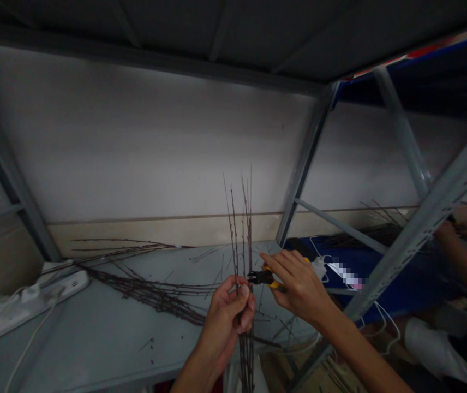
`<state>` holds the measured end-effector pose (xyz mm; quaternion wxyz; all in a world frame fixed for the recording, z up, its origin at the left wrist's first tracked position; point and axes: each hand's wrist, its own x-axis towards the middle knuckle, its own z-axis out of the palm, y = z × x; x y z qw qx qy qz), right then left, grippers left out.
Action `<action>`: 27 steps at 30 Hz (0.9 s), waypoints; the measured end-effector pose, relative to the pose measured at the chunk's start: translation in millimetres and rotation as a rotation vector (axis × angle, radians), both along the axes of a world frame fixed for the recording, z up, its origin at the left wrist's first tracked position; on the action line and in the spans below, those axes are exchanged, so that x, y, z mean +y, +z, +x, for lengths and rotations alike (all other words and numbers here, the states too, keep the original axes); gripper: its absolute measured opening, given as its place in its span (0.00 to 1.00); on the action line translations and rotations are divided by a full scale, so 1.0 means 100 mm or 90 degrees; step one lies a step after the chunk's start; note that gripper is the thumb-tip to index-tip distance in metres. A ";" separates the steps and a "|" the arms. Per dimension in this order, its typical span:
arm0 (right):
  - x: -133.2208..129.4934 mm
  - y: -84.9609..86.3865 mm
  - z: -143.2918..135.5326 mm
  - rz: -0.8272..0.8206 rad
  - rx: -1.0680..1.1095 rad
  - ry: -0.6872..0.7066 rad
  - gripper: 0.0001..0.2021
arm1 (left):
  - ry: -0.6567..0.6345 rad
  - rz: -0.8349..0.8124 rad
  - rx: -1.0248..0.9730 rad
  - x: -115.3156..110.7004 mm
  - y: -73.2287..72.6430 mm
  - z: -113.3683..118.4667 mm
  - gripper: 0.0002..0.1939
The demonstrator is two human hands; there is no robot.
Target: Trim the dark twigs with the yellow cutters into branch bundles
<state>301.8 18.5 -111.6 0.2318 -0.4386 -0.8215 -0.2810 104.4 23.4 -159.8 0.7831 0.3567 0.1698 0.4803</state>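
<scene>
My left hand (233, 305) is closed around a small bundle of thin dark twigs (246, 355), which stand upright with their tips pointing up toward the wall. In my right hand (299, 281) is a pair of cutting pliers (264, 277) with yellow and black handles. The dark jaws of the pliers are at the twigs, just above my left fingers; whether they touch a twig I cannot tell. A larger pile of twigs (151, 292) lies on the grey shelf (106, 338) behind my left hand.
A white power strip (33, 305) with plugs and cables lies on the shelf's left. Metal posts (305, 164) frame the shelf, and a dark upper shelf hangs overhead. At right, another person's arm (462, 262) is near more twigs (360, 237) on a blue surface. Cut bits lie scattered.
</scene>
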 end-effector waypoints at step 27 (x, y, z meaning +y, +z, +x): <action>0.01 -0.32 -0.16 -0.022 0.348 -0.013 0.06 | -0.006 -0.022 -0.003 0.04 -0.10 0.02 0.16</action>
